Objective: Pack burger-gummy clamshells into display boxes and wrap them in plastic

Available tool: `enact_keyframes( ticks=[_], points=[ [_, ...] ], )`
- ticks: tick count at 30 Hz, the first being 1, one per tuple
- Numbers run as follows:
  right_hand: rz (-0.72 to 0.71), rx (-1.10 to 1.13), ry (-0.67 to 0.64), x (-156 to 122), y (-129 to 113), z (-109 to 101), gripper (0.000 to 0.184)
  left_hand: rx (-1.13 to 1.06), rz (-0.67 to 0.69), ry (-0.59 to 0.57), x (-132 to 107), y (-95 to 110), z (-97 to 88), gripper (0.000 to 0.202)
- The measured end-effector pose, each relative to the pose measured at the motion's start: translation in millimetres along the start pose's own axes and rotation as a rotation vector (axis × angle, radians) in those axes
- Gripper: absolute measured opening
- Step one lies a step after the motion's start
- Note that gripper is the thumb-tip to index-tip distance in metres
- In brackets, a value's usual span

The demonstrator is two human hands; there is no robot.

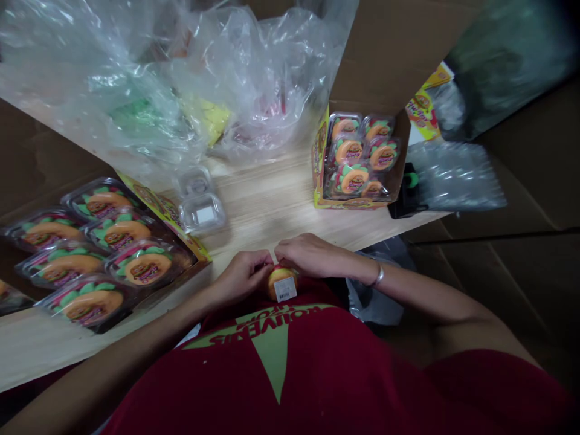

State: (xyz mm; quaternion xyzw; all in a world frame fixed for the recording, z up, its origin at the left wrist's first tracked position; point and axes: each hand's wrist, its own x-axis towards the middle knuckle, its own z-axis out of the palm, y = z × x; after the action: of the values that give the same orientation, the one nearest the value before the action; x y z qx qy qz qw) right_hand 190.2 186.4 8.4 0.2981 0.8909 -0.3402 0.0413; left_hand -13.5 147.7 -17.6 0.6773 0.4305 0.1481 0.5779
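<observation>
Burger-shaped candy [281, 283], bearing a white label, is gripped between both hands at the near edge of the surface [272, 199], close against the red shirt. The left hand [242, 275] is closed on its left side, fingers curled round it. The right hand [308, 254] is closed over its top and right side. Whether the piece is wrapped cannot be told. To the left of the left hand a display box [190, 241] is seen lying flat, filled with clear packs of like candy. Beyond the right hand and well apart from it, a second display box [348, 204] is stood up, also holding such packs. Beyond the left hand an empty clear clamshell [202, 210] is noted on the surface, with loose plastic bags [181, 78] behind it. The work is judged to be partway: many packs are boxed, one piece is in hand, and at least one clamshell is left unfilled.
</observation>
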Motion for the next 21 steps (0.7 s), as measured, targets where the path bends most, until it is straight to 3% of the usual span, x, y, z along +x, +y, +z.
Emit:
enact_keyframes(
  ticks=[7, 11, 14, 19, 21],
  points=[
    [-0.032, 0.128, -0.002, -5, 2, -4, 0.016, 0.044, 0.023, -0.145, 10, 7, -11.5, 0.022],
    [-0.006, 0.154, -0.02, -5, 2, -3, 0.014, 0.152, 0.056, -0.13, 19, 7, -11.1, 0.022],
    [0.031, 0.139, 0.001, -5, 7, -1, 0.016, 0.152, -0.009, -0.04, 17, 3, -3.2, 0.024],
    [0.161, 0.212, 0.21, -13, 27, 14, 0.014, -0.301, -0.172, 0.234, -3, -11, 17.0, 0.03],
    [0.226, 0.308, 0.292, -13, 28, 24, 0.014, -0.37, -0.182, 0.303, -7, -18, 16.6, 0.029]
  ],
)
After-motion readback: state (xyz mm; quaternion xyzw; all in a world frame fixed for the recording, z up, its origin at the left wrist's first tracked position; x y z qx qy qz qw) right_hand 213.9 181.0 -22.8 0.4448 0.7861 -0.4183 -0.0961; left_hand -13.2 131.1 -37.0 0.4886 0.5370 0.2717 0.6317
